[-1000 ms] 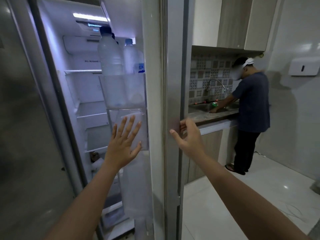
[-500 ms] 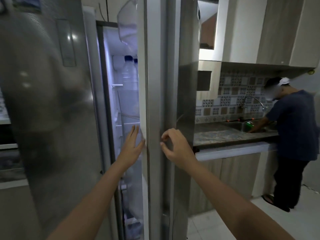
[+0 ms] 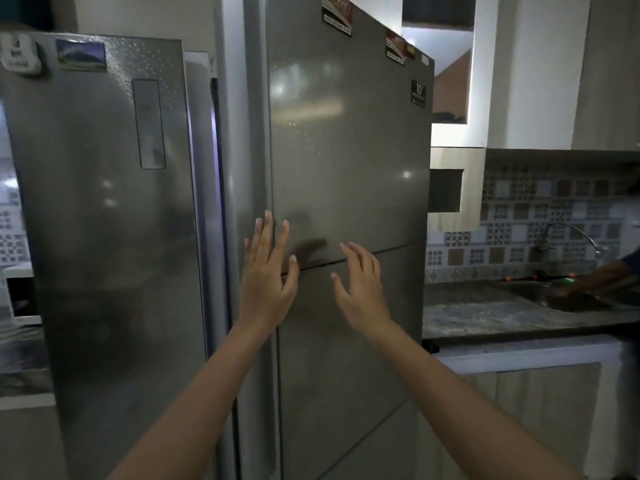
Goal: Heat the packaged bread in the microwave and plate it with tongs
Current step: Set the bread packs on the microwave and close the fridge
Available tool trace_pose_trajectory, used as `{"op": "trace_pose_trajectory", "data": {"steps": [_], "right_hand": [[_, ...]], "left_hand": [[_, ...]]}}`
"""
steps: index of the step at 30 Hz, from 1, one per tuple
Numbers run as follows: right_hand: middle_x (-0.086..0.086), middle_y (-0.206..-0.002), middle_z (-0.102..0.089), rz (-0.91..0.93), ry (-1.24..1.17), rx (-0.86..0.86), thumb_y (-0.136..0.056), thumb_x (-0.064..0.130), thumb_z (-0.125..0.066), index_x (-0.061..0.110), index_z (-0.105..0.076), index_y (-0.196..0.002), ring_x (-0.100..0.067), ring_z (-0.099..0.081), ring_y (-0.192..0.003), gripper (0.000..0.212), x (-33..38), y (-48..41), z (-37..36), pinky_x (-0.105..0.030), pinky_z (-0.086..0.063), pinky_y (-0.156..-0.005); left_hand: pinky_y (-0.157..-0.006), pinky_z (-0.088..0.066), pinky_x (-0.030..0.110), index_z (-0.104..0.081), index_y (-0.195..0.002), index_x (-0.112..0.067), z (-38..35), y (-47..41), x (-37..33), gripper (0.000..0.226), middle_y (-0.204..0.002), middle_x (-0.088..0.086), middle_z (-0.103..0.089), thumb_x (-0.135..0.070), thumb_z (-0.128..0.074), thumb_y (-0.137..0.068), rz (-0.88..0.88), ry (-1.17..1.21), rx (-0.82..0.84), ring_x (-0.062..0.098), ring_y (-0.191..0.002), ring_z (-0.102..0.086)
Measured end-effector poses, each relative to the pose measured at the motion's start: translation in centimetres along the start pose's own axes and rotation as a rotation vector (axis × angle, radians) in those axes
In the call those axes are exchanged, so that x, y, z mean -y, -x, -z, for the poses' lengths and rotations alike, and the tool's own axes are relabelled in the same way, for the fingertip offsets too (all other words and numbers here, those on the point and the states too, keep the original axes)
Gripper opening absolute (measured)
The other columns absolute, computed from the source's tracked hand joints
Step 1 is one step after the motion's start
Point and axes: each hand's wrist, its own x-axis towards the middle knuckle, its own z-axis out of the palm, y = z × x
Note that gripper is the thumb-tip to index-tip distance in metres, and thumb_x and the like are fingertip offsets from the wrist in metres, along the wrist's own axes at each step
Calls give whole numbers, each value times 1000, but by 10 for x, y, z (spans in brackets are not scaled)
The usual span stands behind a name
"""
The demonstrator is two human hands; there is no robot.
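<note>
Though slightly ajar, glossy grey fridge door.

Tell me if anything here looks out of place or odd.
The right fridge door is not quite shut: a bluish lit gap shows between it and the left fridge door. The left hand lies flat at its edge.

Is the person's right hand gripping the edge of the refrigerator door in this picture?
No: the right hand has its fingers spread and relaxed in front of the refrigerator door, curled round nothing.
</note>
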Motion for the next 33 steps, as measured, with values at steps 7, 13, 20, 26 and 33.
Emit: {"op": "trace_pose_trajectory", "data": {"steps": [7,13,20,26,33], "right_hand": [[-2,-159,-4,44,66,131,-92,26,-50,21,-17,-150,-26,-4,-146,67,-61,-93,-15,-37,-15,-117],[3,-159,5,128,169,142,-93,29,-49,30,-11,-150,-24,0,-146,68,-96,-130,-35,-43,-22,-117],[-2,-160,2,193,360,104,-94,30,-44,28,-8,-150,-26,0,-147,67,-116,-151,-53,-47,-19,-117],[-7,-151,-35,211,489,40,-76,28,-68,21,-43,-140,-33,-38,-136,70,-124,-166,-71,-56,-42,-97],[-9,-146,-43,217,540,-26,-77,31,-68,20,-50,-134,-35,-44,-131,61,-126,-173,-85,-60,-43,-92]], "left_hand": [[-118,8,37,-24,-148,-18,-70,-57,26,61,-158,9,-13,-31,-37,-90,-97,-416,81,17,-146,-2],[-117,7,47,-12,-149,-23,-110,-79,49,64,-157,2,6,-37,-32,-90,39,-531,85,18,-145,11],[-118,2,46,0,-150,-26,-126,-93,73,69,-158,1,16,-39,-41,-95,182,-461,202,18,-144,18],[-117,-10,53,3,-149,-31,-138,-108,97,68,-157,-3,21,-43,-38,-96,274,-429,340,20,-146,16],[-115,-18,52,0,-149,-32,-149,-104,110,66,-158,-4,15,-43,-39,-96,244,-466,242,18,-147,12]]}}
